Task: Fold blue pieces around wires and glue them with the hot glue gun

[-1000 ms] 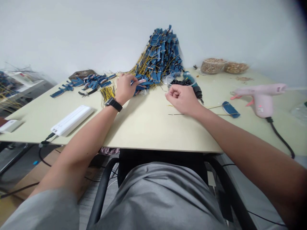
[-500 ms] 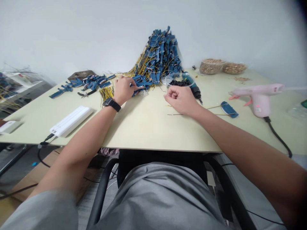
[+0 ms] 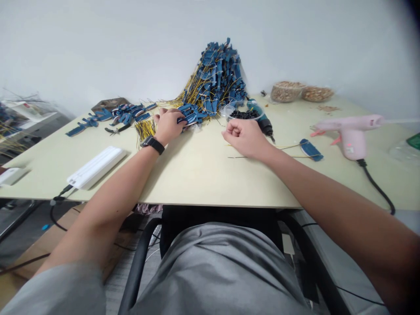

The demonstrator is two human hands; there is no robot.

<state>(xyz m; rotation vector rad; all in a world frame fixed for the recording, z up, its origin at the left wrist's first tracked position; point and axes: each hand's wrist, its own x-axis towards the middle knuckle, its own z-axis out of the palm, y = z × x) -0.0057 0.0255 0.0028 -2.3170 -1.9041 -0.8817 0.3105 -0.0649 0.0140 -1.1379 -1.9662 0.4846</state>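
Observation:
My left hand (image 3: 169, 125), with a black watch on its wrist, is at the left edge of the blue pieces (image 3: 193, 114), beside a bundle of yellow and black wires (image 3: 145, 130). Its fingers are bent and their tips are mostly hidden, so a hold cannot be made out. My right hand (image 3: 244, 136) rests closed on the table, in front of a clear bowl of small black parts (image 3: 244, 114). Anything inside its fist is too small to name. A single blue piece (image 3: 311, 149) with two thin wires lies right of it, the wires reaching under the hand.
A tall heap of blue pieces with yellow wires (image 3: 219, 78) leans on the wall. A pink glue gun (image 3: 353, 135) lies at right, a dark teal tool (image 3: 265, 124) behind the bowl. Two bags (image 3: 287, 92) stand at the back. At left are a white power strip (image 3: 96, 167) and pliers (image 3: 118, 128).
My left hand has shifted slightly, and its fingers have moved from the blue pieces' near edge toward the left. My right hand stays closed in place. The view has moved slightly.

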